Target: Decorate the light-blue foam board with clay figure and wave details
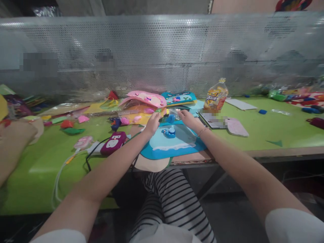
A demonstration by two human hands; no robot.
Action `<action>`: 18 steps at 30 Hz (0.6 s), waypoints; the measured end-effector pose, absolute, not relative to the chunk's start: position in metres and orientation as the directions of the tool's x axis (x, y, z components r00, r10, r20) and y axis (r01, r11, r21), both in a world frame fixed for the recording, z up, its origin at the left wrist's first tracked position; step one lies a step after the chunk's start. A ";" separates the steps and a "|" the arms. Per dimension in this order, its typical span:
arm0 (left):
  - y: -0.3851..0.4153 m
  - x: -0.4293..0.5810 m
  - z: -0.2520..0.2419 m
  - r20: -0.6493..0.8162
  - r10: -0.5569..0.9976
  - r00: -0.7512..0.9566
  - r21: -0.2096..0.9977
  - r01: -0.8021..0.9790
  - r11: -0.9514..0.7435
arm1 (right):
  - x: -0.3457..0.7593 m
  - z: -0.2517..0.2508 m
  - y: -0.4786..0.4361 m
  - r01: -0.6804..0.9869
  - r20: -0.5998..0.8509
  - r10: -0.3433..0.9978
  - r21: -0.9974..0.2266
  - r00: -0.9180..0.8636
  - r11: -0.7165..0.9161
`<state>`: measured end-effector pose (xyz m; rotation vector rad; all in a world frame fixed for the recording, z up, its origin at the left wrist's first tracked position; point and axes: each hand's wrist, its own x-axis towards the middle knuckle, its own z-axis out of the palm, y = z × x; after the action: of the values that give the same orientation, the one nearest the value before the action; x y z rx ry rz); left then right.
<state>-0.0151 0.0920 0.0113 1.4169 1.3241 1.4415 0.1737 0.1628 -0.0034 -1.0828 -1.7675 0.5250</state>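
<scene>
Both hands reach over a blue foam sheet (177,150) with a lighter blue middle and a white wavy strip, which lies at the table's front edge. A small blue clay figure (169,132) sits on it. My left hand (153,123) and my right hand (189,120) are closed, pinching a clear plastic bag (176,114) between them at the sheet's far edge. A lump of blue clay (170,118) shows in or behind the bag; I cannot tell which. The fingertips are small and partly blurred.
Beyond the hands lie a pink decorated foam piece (148,98) and a blue one (179,98). A snack bag (216,96) stands to the right, near a pink pad (237,127). To the left are a purple device (113,143) with cables and another person's arm (15,145). A perforated metal panel (157,50) closes the back.
</scene>
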 end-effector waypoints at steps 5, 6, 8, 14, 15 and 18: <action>0.090 -0.012 0.012 0.209 0.976 -0.059 0.967 0.165 -0.197 | 0.177 -0.004 0.164 0.425 0.573 0.806 -0.700 -0.146 0.574; 0.089 -0.011 0.013 0.197 0.980 -0.032 0.966 0.176 -0.188 | 0.174 -0.003 0.160 0.390 0.590 0.783 -0.686 -0.195 0.614; 0.088 -0.009 0.012 0.179 0.984 0.016 0.967 0.179 -0.179 | 0.168 0.001 0.149 0.291 0.614 0.727 -0.667 -0.307 0.686; 0.088 -0.010 0.008 0.162 0.974 0.157 0.986 0.000 -0.164 | 0.153 0.004 0.129 0.205 0.628 0.658 -0.640 -0.416 0.740; 0.089 -0.011 0.008 0.153 0.973 0.175 0.988 -0.036 -0.149 | 0.153 0.004 0.129 0.219 0.645 0.643 -0.615 -0.413 0.757; 0.089 -0.013 0.009 0.134 0.967 0.215 0.985 -0.139 -0.105 | 0.155 0.004 0.130 0.229 0.697 0.582 -0.539 -0.419 0.811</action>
<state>-0.0133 0.0891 0.0087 1.2997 0.8912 1.1834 0.1546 0.1299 0.0044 -0.6020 -2.0064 0.4494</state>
